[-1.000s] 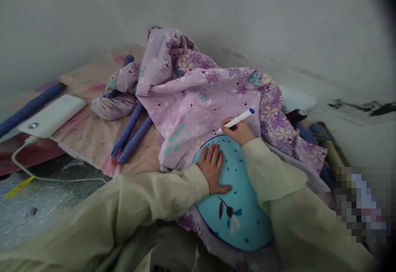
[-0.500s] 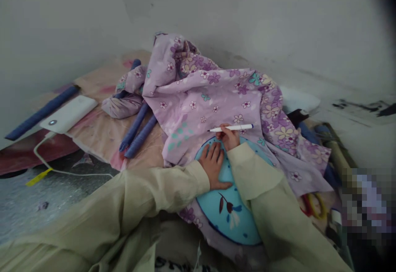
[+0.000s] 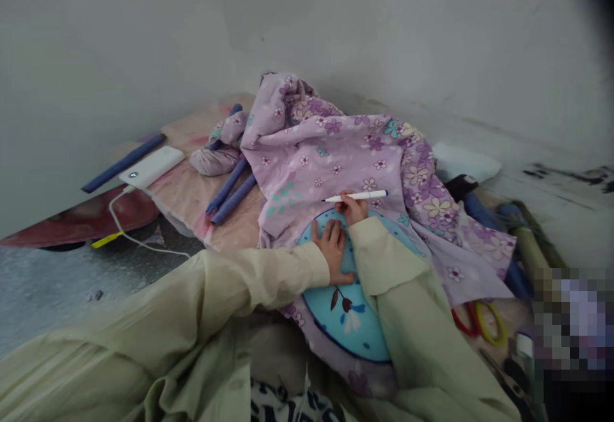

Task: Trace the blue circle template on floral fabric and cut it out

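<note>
A blue round piece with a dark rim and a flower print lies on purple flowered cloth in front of me. My left hand is flat on the round piece, its fingers spread and nothing in them. Just beyond it, at the far edge of the piece, my right hand holds a white marker with a blue end. The marker's dark tip points left over the cloth, and whether it touches the cloth cannot be made out.
At the left are a white power bank with a cable and a blue roll. More blue rolls lie nearer the cloth. Red-handled scissors and a yellow ring are at the right. A wall stands behind.
The view has shifted, so the things at the left appear further right. Both hands keep nearly the same pose, left on the round piece and right on the marker.
</note>
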Motion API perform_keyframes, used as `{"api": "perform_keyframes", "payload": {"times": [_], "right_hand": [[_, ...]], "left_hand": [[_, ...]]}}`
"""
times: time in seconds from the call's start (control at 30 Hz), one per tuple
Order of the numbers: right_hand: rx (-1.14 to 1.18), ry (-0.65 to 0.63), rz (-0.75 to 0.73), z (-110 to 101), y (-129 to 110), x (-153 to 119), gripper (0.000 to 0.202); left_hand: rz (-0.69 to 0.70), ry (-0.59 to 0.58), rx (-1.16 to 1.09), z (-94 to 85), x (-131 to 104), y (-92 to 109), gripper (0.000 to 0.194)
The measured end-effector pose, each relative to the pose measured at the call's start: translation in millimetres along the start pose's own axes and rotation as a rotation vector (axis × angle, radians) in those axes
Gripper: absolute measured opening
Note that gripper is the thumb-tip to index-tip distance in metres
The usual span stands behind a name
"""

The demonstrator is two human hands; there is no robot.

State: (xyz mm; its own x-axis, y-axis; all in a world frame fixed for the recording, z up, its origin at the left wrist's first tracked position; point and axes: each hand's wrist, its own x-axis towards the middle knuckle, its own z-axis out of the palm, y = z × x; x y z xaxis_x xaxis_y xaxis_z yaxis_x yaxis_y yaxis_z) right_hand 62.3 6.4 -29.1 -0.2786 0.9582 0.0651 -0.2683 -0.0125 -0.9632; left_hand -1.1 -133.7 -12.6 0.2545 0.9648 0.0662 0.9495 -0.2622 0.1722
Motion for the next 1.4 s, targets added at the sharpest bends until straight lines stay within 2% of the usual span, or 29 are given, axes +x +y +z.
{"api": "perform_keyframes", "payload": {"times": [0.13, 0.33, 0.53, 0.7, 0.87, 1.03, 1.4], "right_hand": [[-0.038, -0.031, -0.003, -2, 2, 0, 0.027], [-0.117, -0.046, -0.029, 0, 0, -2, 0.029], [-0.242, -0.074, -0.047, 3, -4, -5, 0.031], [-0.415, -0.242, -0.023, 13, -25, -14, 0.022], [-0.608, -0.456, -0.032, 37, -49, -28, 0.009], [-0.717, -0.633, -0.030, 53, -54, -36, 0.005], [-0.842, -0.745, -0.068, 62, -56, -41, 0.003]], "left_hand": [[-0.063, 0.065, -0.008, 6.0, -3, 7, 0.092], [-0.035, 0.109, -0.063, 15.4, -2, 5, 0.098], [-0.035, 0.091, -0.073, 15.3, -1, 4, 0.098], [-0.009, 0.104, -0.115, 16.0, -2, 2, 0.096], [0.000, 0.133, -0.197, 16.3, -2, 1, 0.097], [-0.019, 0.100, -0.228, 14.7, -3, 1, 0.093], [0.001, 0.063, -0.234, 16.6, -3, 2, 0.085]]}}
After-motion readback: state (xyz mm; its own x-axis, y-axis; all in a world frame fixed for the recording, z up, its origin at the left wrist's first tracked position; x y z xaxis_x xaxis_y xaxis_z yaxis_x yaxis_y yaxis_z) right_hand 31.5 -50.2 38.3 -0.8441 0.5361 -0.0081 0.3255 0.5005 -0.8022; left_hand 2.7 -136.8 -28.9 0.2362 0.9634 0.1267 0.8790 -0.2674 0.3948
